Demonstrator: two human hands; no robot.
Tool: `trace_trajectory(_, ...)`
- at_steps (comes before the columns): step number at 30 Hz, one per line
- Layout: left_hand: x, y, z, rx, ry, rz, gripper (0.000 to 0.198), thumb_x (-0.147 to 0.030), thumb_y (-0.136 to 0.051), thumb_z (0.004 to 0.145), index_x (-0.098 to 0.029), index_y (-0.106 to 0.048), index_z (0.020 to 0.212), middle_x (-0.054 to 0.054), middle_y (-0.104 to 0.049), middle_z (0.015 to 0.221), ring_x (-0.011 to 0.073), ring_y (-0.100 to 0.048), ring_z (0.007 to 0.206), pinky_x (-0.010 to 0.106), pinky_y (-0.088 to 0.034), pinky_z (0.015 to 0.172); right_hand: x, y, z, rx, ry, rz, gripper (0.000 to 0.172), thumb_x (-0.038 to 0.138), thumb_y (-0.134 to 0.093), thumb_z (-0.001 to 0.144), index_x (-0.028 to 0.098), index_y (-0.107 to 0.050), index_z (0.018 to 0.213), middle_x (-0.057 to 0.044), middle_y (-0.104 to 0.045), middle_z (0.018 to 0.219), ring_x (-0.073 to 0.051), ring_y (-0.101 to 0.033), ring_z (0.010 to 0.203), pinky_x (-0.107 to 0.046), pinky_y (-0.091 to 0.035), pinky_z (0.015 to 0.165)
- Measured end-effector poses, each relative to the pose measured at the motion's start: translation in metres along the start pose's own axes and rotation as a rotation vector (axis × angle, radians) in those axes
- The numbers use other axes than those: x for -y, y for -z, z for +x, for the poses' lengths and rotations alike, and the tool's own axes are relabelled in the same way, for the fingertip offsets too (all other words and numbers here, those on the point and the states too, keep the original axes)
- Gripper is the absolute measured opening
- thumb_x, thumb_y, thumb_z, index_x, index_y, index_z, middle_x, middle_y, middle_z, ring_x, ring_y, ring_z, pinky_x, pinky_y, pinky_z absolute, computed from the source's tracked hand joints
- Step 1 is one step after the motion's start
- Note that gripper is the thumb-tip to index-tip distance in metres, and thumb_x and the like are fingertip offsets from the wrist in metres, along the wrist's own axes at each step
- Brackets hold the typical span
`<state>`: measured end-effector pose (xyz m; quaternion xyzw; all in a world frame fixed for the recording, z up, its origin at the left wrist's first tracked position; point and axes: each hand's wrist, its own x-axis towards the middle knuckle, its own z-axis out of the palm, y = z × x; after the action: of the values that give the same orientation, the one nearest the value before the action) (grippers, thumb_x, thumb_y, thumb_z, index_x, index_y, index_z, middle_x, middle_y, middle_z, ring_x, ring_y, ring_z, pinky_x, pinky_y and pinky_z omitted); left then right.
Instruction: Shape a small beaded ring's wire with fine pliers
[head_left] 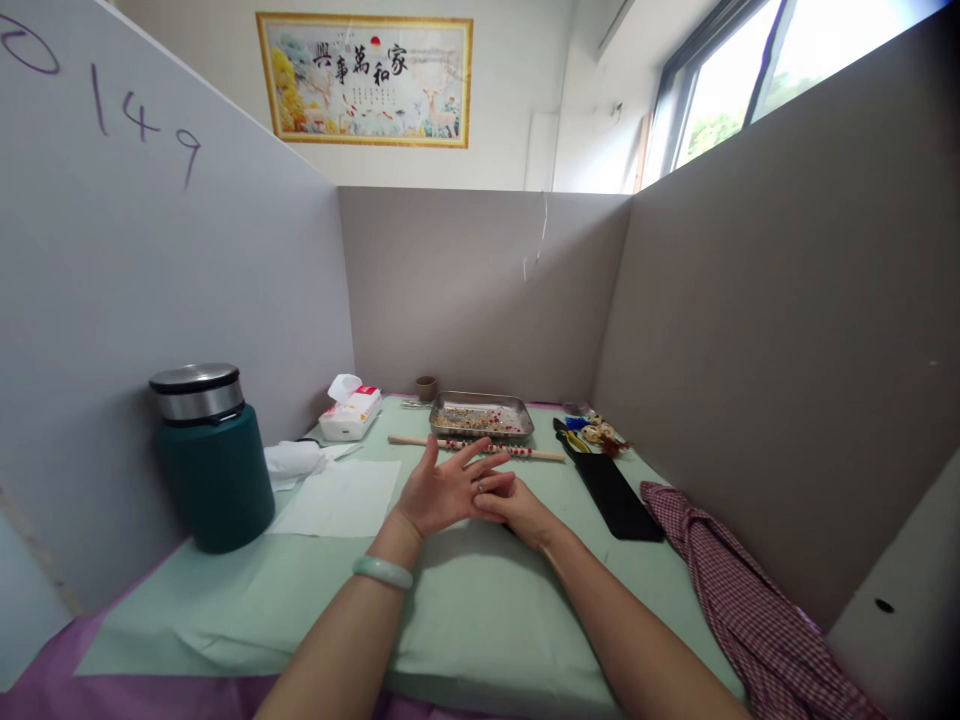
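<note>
My left hand (pixel 442 492) is raised over the table with its palm showing, thumb up and fingers spread. It holds nothing. A ring sits on one of its fingers, and a pale green bangle (pixel 383 572) circles the wrist. My right hand (pixel 527 512) meets it from the right, its fingers closed around a lower finger of the left hand near the ring. A small dark bit shows under the right hand; I cannot make out what it is. Just beyond both hands lies a pale wooden stick (pixel 544 456) with red beads along its middle.
Behind the stick stands a metal tray (pixel 530 425) of small beads, with a small brown cup (pixel 426 387) beside it. Left are a tissue pack (pixel 351 413), white paper (pixel 337 500) and a green flask (pixel 215 480). Right are a black pad (pixel 619 497), pliers (pixel 576 441) and checked cloth (pixel 739 580). Partitions enclose the table.
</note>
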<state>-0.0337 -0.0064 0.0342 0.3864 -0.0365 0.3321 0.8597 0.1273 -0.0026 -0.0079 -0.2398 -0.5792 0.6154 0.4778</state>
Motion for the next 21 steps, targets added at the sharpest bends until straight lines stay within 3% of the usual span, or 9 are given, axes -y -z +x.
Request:
trace_trajectory(7, 0.0007, 0.0008, 0.0011, 0.016, 0.011, 0.019, 0.076, -0.069, -0.018, 0.082, -0.019, -0.041, 0.135, 0.018, -0.029, 0.146, 0.0404, -0.027, 0.131, 0.062, -0.024, 0.096, 0.002, -0.0001, -0.0009, -0.066, 0.008, -0.049, 0.021, 0.029, -0.074, 0.063, 0.017, -0.066, 0.079, -0.005, -0.066, 0.088, -0.021, -0.059, 0.087, -0.032, -0.047, 0.073)
trace_trajectory(13, 0.0024, 0.0, 0.0027, 0.021, 0.036, 0.013, 0.077, -0.069, -0.02, 0.082, -0.017, -0.042, 0.135, 0.017, -0.034, 0.144, 0.0374, -0.032, 0.13, 0.052, -0.019, 0.103, 0.0028, -0.0045, -0.0034, -0.07, -0.024, -0.095, 0.023, 0.028, -0.078, 0.057, 0.024, -0.068, 0.078, -0.003, -0.066, 0.078, -0.026, -0.059, 0.082, -0.033, -0.045, 0.062)
trace_trajectory(18, 0.0023, -0.0015, 0.0034, -0.019, 0.025, 0.011, 0.079, -0.07, -0.023, 0.081, -0.016, -0.044, 0.133, 0.018, -0.034, 0.144, 0.0363, -0.033, 0.13, 0.049, -0.02, 0.104, 0.0071, -0.0085, -0.004, -0.067, 0.01, -0.063, 0.031, 0.025, -0.078, 0.057, 0.025, -0.068, 0.086, -0.002, -0.066, 0.08, -0.025, -0.059, 0.084, -0.033, -0.046, 0.064)
trace_trajectory(21, 0.0016, -0.0016, 0.0032, -0.026, 0.016, 0.007, 0.077, -0.07, -0.022, 0.081, -0.017, -0.044, 0.133, 0.018, -0.032, 0.145, 0.0382, -0.031, 0.13, 0.054, -0.022, 0.101, 0.0073, -0.0081, -0.0022, -0.064, 0.03, -0.037, 0.026, 0.028, -0.077, 0.059, 0.021, -0.068, 0.083, -0.003, -0.066, 0.084, -0.021, -0.059, 0.084, -0.032, -0.047, 0.069)
